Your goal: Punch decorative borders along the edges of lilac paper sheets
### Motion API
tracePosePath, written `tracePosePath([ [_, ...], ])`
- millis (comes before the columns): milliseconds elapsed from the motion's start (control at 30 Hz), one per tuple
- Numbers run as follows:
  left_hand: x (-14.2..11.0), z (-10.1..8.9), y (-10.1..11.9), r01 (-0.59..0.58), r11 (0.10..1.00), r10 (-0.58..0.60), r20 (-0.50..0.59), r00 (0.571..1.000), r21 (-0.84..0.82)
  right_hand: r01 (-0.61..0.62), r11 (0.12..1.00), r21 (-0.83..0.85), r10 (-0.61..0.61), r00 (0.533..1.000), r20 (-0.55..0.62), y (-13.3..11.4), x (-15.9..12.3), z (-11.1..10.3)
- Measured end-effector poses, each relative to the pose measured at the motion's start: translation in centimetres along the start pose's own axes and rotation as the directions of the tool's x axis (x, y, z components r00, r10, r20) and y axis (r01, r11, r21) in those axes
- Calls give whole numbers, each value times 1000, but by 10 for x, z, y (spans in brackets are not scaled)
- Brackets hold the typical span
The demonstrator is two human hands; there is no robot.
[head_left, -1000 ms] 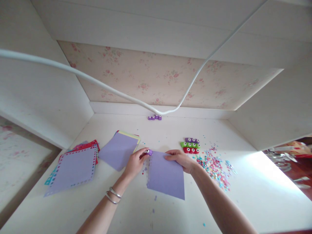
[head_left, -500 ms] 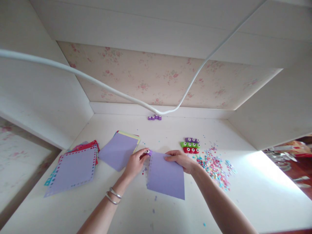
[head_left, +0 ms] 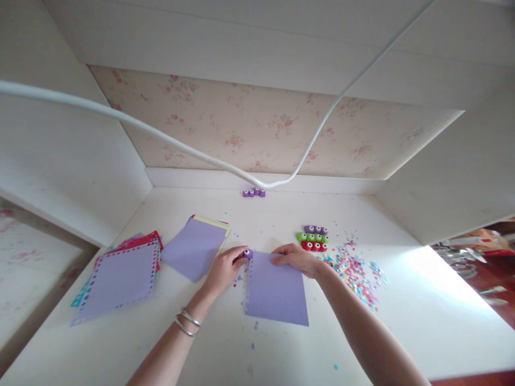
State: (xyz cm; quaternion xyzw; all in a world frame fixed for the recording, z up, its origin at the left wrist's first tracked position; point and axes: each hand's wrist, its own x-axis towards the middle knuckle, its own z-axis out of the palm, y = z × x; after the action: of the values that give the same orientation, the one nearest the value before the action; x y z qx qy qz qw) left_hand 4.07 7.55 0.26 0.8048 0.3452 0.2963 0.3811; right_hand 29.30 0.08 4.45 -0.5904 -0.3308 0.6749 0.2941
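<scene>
Right hand (head_left: 295, 258) pinched and slightly swung lilac sheet (head_left: 276, 292), apparently realigning its corner at purple punch (head_left: 248, 254) pinched in left hand (head_left: 223, 268).

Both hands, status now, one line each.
Left hand: closed, holding the purple punch at the sheet's left edge.
Right hand: closed, holding the purple sheet near its upper right corner.
</scene>
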Motion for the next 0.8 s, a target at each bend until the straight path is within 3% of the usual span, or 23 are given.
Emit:
tracePosePath([
  [467,-2,2,-6,-42,999,41,27,999,30,-21,1000,-20,21,1000,18,3,2,-4],
  [667,-1,2,-4,-52,997,50,32,998,56,20,981,-193,-18,1000,15,2,2,-2],
  [800,0,1,0,-55,994,53,19,998,94,66,919,-388,-87,996,-36,1,5,-3],
])
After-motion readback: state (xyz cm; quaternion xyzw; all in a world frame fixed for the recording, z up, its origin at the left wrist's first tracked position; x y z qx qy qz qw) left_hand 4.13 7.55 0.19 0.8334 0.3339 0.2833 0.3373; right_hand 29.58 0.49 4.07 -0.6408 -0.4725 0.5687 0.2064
